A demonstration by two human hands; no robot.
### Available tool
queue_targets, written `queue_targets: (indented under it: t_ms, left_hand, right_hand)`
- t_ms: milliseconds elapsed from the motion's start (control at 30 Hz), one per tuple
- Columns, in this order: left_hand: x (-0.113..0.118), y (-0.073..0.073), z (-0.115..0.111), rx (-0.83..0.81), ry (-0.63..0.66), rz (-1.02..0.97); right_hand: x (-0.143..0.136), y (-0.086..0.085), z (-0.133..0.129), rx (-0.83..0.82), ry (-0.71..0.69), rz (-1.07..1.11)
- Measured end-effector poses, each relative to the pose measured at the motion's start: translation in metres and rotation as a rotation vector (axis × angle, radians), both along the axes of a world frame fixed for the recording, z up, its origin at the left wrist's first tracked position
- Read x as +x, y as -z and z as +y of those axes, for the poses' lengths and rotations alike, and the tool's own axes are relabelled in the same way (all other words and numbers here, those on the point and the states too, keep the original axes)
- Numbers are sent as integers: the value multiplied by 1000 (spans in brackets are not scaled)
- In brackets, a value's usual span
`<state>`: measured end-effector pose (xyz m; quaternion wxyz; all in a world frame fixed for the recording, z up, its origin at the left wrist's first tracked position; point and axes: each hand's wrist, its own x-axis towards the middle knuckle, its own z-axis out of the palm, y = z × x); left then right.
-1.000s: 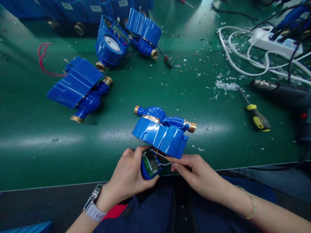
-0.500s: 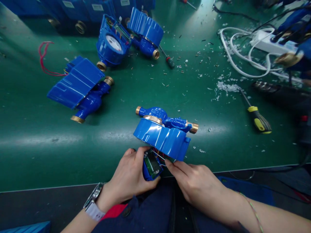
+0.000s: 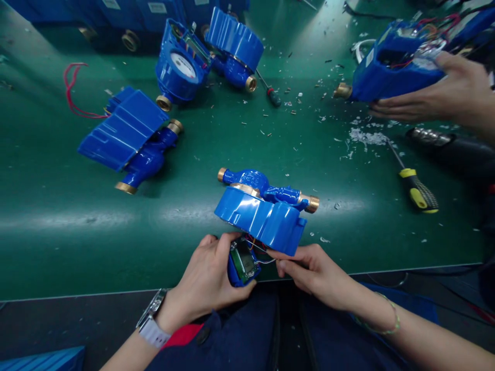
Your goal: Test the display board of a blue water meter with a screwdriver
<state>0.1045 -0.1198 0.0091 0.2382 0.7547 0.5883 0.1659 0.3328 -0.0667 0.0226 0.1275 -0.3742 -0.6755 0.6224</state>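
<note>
My left hand [image 3: 204,275] grips a small blue display module [image 3: 243,262] with a green circuit board and a grey screen, at the table's front edge. Thin wires [image 3: 265,262] run from it to the blue water meter [image 3: 263,216], which lies on its side with brass threaded ends. Beside the module, my right hand [image 3: 315,273] has its thumb and index finger pinched on these wires, just under the meter's housing. The housing's inside faces me and is mostly hidden.
More blue water meters lie at the left [image 3: 124,134] and back [image 3: 181,67]. A yellow-black screwdriver [image 3: 419,190], a small dark screwdriver [image 3: 273,95] and white scraps [image 3: 365,136] are on the green table [image 3: 185,154]. At the right, a co-worker's hand [image 3: 460,93] holds another meter [image 3: 390,72].
My right hand has drawn slightly back and right, its fingers now curled at the wires. My left hand keeps the module in place. A co-worker's hand with a meter has come in at the right.
</note>
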Motion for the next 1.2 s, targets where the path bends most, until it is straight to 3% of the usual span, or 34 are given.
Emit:
queue_targets:
  t_ms: [133, 300, 400, 567, 767, 833, 1000, 1200]
  left_hand:
    - [-1, -2, -1, -13, -2, -11]
    - [1, -4, 0, -30, -6, 18]
    - [1, -3, 0, -25, -9, 28]
    - [1, -1, 1, -12, -10, 44]
    - [1, -1, 0, 1, -19, 32]
    - [1, -1, 0, -13, -27, 21]
    - [-1, 0, -1, -53, -30, -14]
    - [-6, 2, 0, -97, -11, -42]
  right_hand:
    - [3, 3, -1, 120, -30, -19]
    - [-2, -17, -12, 994, -351, -377]
    - [-9, -26, -21, 1175, -443, -517]
    - [-10, -18, -25, 1088, -396, -486]
    - [-5, 0, -22, 574, -116, -169]
    - [-5, 6, -22, 505, -43, -60]
    - [0, 21, -18, 612, -48, 7]
    - [10, 26, -11, 781, -186, -46]
